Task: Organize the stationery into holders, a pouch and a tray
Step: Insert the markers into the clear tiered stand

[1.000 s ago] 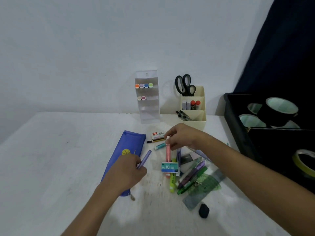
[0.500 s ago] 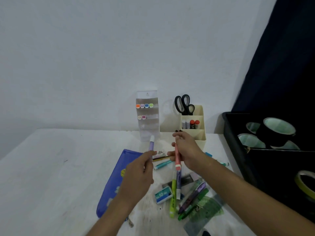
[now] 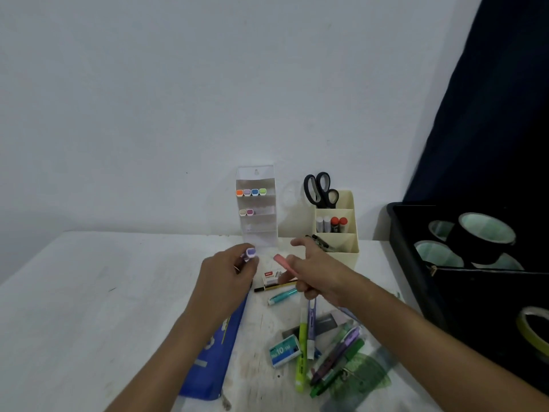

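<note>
As hands rise, pink marker (image 3: 285, 264) tilted, purple marker (image 3: 249, 253) end-on

Blue pouch (image 3: 208, 352) partly behind the left forearm; green protractor (image 3: 365, 373) blurred, its markings unreadable.

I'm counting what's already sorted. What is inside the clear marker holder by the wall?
The clear marker holder shows four markers on its top shelf, capped orange, purple, blue and green, and two markers on the second. Only cap ends show; the lower shelves look empty.
</note>
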{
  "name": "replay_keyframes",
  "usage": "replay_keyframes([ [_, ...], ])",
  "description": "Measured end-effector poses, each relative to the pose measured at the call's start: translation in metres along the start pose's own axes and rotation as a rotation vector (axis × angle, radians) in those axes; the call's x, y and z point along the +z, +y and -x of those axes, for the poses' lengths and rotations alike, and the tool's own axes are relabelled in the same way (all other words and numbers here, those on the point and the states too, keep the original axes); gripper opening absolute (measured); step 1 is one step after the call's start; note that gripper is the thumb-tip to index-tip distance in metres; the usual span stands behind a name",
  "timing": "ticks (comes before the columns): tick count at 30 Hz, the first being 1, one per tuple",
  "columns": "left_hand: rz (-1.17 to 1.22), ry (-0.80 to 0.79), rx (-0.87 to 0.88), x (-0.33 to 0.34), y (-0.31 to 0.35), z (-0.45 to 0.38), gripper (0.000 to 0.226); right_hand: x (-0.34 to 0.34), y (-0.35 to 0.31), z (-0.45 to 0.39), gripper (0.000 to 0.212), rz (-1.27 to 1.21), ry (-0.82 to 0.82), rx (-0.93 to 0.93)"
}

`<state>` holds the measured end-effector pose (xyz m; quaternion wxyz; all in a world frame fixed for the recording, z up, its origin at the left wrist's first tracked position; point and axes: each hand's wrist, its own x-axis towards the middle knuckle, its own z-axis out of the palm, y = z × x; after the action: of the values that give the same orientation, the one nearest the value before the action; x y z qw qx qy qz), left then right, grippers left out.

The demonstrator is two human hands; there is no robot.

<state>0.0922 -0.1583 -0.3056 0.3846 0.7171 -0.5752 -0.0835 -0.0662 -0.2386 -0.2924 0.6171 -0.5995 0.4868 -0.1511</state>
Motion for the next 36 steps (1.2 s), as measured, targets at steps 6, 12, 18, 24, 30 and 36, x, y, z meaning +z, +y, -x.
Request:
replay_keyframes([
  [6, -0.047, 0.091, 0.095, -0.019, 0.005, -0.029, 0.015, -0.01, -0.014, 0.004, 0.054, 0.303, -0.067, -0.156],
  [12, -0.05, 0.18, 0.25, -0.03, 0.015, -0.048, 0.013, -0.013, -0.032, 0.005, 0.029, 0.377, -0.027, -0.302],
  [18, -0.142, 0.169, 0.339, -0.018, 0.005, -0.065, 0.017, -0.006, -0.032, -0.016, 0.02, 0.693, 0.445, -0.617],
  [24, -0.253, 0.124, 0.324, -0.002, -0.004, -0.086, 0.024, 0.002, -0.034, -0.05, 0.031, 0.76, 0.598, -0.792],
  [30, -0.346, 0.02, 0.248, 0.009, -0.008, -0.102, 0.03, 0.007, -0.041, -0.084, 0.027, 0.747, 0.472, -0.664],
  [36, -0.384, -0.081, 0.226, 0.017, -0.012, -0.117, 0.03, 0.004, -0.046, -0.107, 0.021, 0.822, 0.348, -0.573],
])
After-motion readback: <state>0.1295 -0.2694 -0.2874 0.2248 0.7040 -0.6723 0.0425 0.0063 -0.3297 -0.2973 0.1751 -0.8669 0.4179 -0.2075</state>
